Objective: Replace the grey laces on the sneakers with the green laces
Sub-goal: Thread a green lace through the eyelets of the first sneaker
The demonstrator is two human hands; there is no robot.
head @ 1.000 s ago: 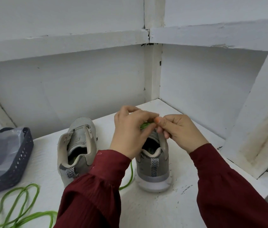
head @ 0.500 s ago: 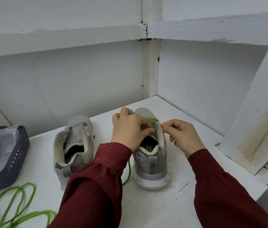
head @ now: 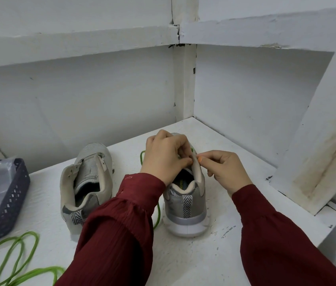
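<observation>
L hand & R hand are both pinching the sneaker's upper on the desk, lace trailing beside.

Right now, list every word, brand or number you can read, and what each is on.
Nothing reads clearly.
Too blurred to read: the yellow-green print on the insole of the right-hand grey sneaker.
No text visible on the left-hand grey sneaker, dark basket or green laces.

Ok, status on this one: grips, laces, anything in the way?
Left grip and right grip pinching eyelet edge of right sneaker. Green lace trails left of it, tip hidden. Left sneaker unlaced. Nothing blocking.
</observation>
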